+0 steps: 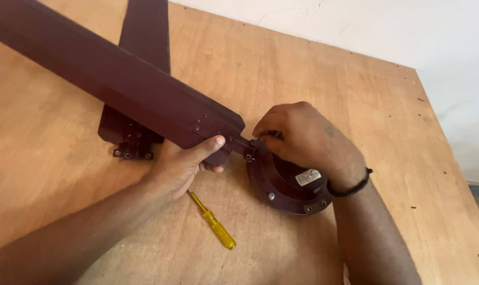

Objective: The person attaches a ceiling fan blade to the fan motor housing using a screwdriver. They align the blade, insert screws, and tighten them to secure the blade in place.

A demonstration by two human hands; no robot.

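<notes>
Right in the middle of the plywood bench (313, 84) sits a dark maroon fan motor housing (282, 187), round and squat, and there's a small white rectangular label (307, 177) stuck on its top face, tilted a little, just beside the wrist with the black band (350, 188). The right hand (303, 138) drapes over the far side of that housing, knuckles up, fingers curled in and pinched together on something small at the rim, though I can't make out what it is from here. The left hand (184, 163) comes in from the lower left, forearm low over the bench, palm under the near end of a long maroon fan blade (113, 79), thumb laid across the top of it, so that hand is clamped on the blade. The blade runs up and away to the top left corner, raised off the bench, and its metal bracket end (245, 148) meets the edge of the housing right where the right fingers are working. A second maroon blade (139, 68) lies flat on the bench behind, its bracket with bolts pointing toward the person, partly hidden under the held blade. Just beneath the left hand, a yellow-handled screwdriver (214, 222) lies loose on the wood, angled down to the right, near the housing but not touching it.
</notes>
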